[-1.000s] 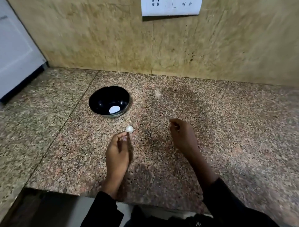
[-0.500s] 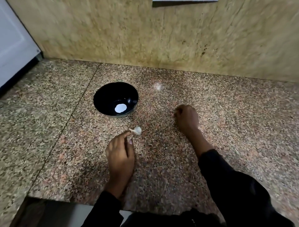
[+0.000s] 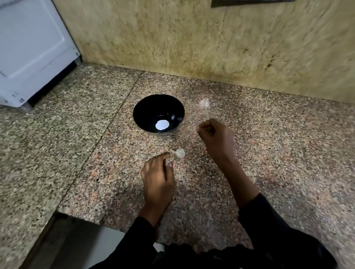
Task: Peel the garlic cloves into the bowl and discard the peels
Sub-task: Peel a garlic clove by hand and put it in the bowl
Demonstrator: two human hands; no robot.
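With the garlic clove (image 3: 179, 153) lying on the counter (image 3: 278, 153) just in front of the bowl (image 3: 138, 115), my left hand (image 3: 156, 181) loosely curled beside it and my right hand (image 3: 216, 134) fisted, contents unclear, I'd pinch its stem tail and peel gently.

We can't tell whether the blurred right hand (image 3: 215, 134) pinches anything. White appliance (image 3: 32, 48) is cut off at left; dark wall fixture (image 3: 251, 2) is cropped at top.

bowl (image 3: 143, 115) black | counter (image 3: 269, 146) speckled pink-brown granite | wall (image 3: 192, 42) mottled yellow-tan
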